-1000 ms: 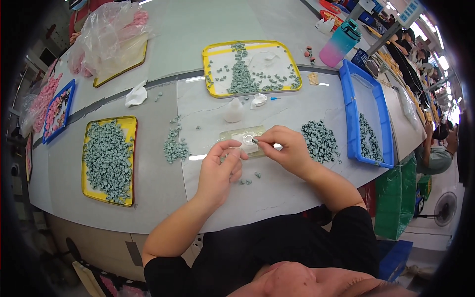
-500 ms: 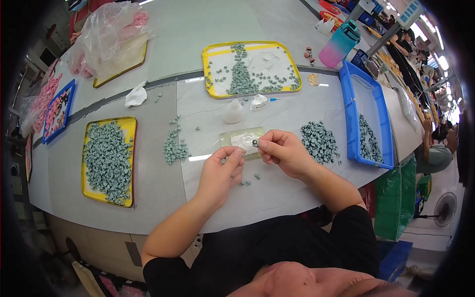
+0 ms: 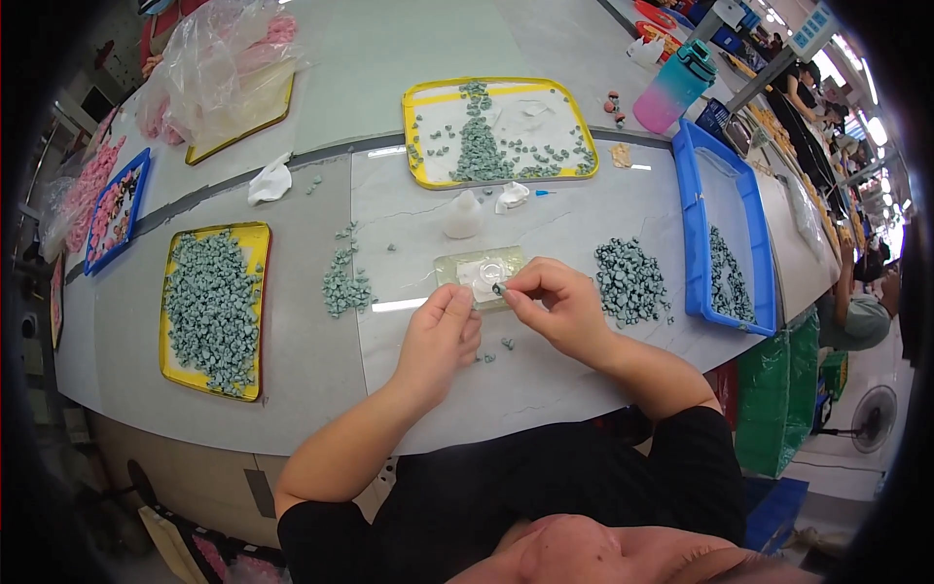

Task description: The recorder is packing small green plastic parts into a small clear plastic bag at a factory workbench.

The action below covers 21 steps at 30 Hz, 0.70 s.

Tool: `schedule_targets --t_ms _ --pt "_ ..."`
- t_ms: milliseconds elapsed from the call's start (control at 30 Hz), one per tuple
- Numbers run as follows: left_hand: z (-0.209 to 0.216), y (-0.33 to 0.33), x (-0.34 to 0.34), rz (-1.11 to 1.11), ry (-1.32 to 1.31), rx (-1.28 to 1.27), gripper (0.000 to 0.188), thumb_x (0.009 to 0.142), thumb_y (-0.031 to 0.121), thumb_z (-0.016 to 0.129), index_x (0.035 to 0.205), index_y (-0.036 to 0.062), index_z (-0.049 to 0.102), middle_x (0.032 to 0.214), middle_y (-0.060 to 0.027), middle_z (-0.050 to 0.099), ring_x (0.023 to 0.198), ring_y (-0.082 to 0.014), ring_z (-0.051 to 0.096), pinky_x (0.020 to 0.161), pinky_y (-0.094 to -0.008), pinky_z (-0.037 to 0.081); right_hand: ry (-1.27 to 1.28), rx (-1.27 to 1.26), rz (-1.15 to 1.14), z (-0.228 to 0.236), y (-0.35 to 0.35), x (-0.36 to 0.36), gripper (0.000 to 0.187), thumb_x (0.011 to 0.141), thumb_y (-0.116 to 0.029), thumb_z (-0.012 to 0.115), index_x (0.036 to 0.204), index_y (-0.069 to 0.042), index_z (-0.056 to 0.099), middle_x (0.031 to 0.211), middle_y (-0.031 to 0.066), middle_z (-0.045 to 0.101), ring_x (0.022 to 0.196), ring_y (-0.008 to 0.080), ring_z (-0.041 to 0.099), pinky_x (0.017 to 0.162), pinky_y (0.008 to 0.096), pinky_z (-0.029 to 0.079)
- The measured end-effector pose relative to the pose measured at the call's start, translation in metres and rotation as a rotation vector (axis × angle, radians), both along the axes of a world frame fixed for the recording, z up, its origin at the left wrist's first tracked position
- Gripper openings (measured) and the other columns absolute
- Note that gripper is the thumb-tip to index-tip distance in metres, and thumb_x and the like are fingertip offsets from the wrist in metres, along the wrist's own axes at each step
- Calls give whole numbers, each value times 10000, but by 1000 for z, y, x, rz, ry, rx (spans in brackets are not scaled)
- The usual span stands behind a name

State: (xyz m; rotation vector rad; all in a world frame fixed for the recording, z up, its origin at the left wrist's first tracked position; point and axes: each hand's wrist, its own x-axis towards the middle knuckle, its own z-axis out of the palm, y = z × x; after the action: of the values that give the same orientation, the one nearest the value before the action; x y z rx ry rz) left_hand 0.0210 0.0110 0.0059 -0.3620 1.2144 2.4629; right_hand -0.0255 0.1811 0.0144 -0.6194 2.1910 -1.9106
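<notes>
My right hand [image 3: 556,307] pinches a small dark green piece [image 3: 498,289] between thumb and fingertips. Close by on its left, my left hand [image 3: 435,331] is closed in a pinch, thumb against forefinger; what it holds is too small to make out. Just beyond both hands lies a pale translucent block [image 3: 449,266] with a clear round dish [image 3: 489,272] on it. A few loose grey-green pieces [image 3: 507,344] are on the table below my fingers. To the right is a heap of darker green pieces [image 3: 629,280], and a smaller grey-green heap [image 3: 345,288] lies to the left.
Yellow-rimmed trays of green pieces stand at left [image 3: 263,292] and far centre [image 3: 413,175]. A white squeeze bottle [image 3: 463,216] and crumpled tissue [image 3: 512,198] stand beyond the block. At right are a blue bin [image 3: 696,243] and a teal-pink drinking bottle [image 3: 674,88].
Both hands stay over the same spot, with slight finger movement. The piece in my right hand has tilted and shifted slightly down and left. The whole view has moved a little.
</notes>
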Motion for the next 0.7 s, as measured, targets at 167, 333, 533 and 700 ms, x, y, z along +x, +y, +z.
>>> schedule_targets --t_ms 167,333,533,700 --pt "-1 0 0 -24 -52 9 289 945 313 422 751 101 389 546 43 320 438 -51 247 396 -214 175 739 184 53 -2 -3 1 241 675 49 677 907 21 619 784 96 577 634 189 545 552 266 440" --pt "1 2 2 -39 -76 -3 354 948 325 403 671 110 349 540 24 318 448 -67 266 393 -208 196 932 221 115 -3 -5 0 283 650 53 685 924 35 614 786 94 578 642 211 549 540 291 443" --pt "3 3 3 -41 -49 5 370 947 352 404 672 109 358 541 28 322 452 -63 271 398 -204 200 1016 257 144 -2 -5 1 305 639 50 682 935 50 607 809 110 588 657 221 559 537 295 448" --pt "4 2 5 -47 -22 -8 369 948 360 403 681 106 375 549 30 334 457 -55 272 402 -199 201 1028 283 158 -2 -7 1 324 626 38 685 939 60 603 809 117 591 659 229 568 536 304 460"
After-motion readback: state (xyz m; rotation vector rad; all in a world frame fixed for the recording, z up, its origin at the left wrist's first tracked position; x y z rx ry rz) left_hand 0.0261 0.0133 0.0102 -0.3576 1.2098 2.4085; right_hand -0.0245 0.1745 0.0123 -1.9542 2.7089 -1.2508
